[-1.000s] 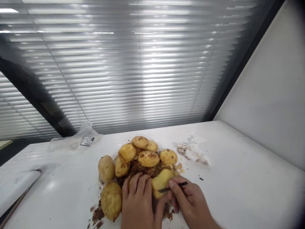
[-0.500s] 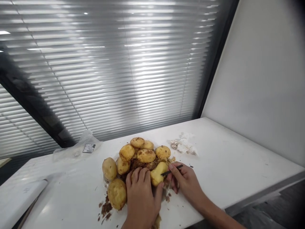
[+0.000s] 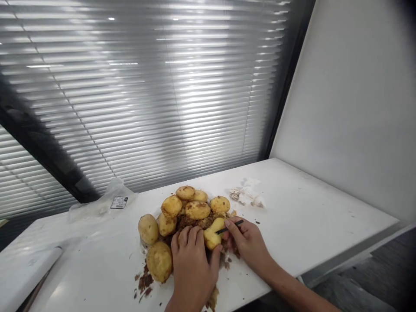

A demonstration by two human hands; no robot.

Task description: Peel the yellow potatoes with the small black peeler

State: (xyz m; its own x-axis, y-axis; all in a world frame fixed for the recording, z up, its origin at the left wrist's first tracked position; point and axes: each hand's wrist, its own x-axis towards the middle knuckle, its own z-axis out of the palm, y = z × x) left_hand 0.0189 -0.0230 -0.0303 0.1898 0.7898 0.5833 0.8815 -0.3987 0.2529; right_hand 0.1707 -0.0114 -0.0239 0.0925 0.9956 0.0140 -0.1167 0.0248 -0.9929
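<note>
Near the front of the pile, a pale, partly peeled potato [image 3: 214, 234] lies between my two hands. My left hand [image 3: 192, 264] is bent over the front of the heap, its thumb touching that potato's lower edge; what its fingertips hold is hidden. A thin black tool [image 3: 229, 227] is pinched in my right hand [image 3: 248, 242], and its tip rests on the peeled surface. Several unpeeled potatoes [image 3: 160, 261] surround brown peelings [image 3: 145, 281] at the left and back.
Crumpled white tissue [image 3: 248, 195] lies behind on the right of the white table [image 3: 302, 216]. At the back left is a clear plastic bag [image 3: 104, 203] with a label. A white flat object [image 3: 26, 277] occupies the left front corner, and blinds stand behind.
The whole view has shifted slightly, moving the table and pile a little left and up. Both hands keep nearly the same places at the potato, with the black tool still against it.
</note>
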